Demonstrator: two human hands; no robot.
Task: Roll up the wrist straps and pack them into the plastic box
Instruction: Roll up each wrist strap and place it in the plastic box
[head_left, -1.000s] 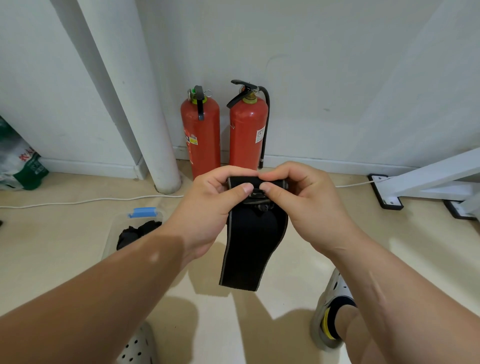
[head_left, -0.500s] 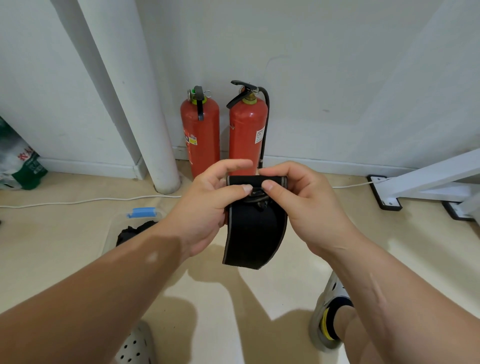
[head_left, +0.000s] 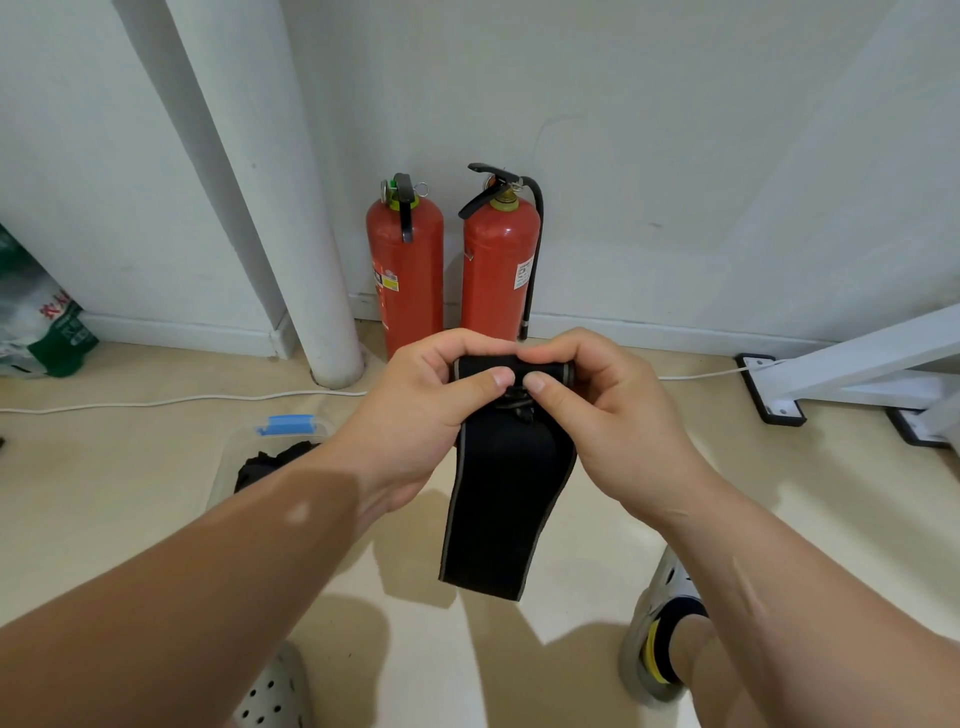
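Observation:
A black wrist strap (head_left: 506, 499) with a thin grey edge hangs in front of me, its top end rolled over. My left hand (head_left: 415, 415) and my right hand (head_left: 613, 421) both pinch that rolled top, thumbs meeting at the middle, fingers curled over the far side. The loose tail hangs straight down to mid-frame. On the floor at the left stands a clear plastic box (head_left: 228, 467) with a blue latch (head_left: 288, 423); dark straps (head_left: 270, 462) lie inside it, partly hidden by my left forearm.
Two red fire extinguishers (head_left: 405, 275) stand against the wall behind my hands, beside a white pipe (head_left: 291, 234). A white cable (head_left: 182, 400) runs along the floor. A white frame foot (head_left: 774, 389) sits at right, a green-white bag (head_left: 36, 327) at far left. My shoes show below.
The left index finger, raised half a second ago, has curled back over the rolled top. The strap's tail, which had curled up, hangs longer and straighter now.

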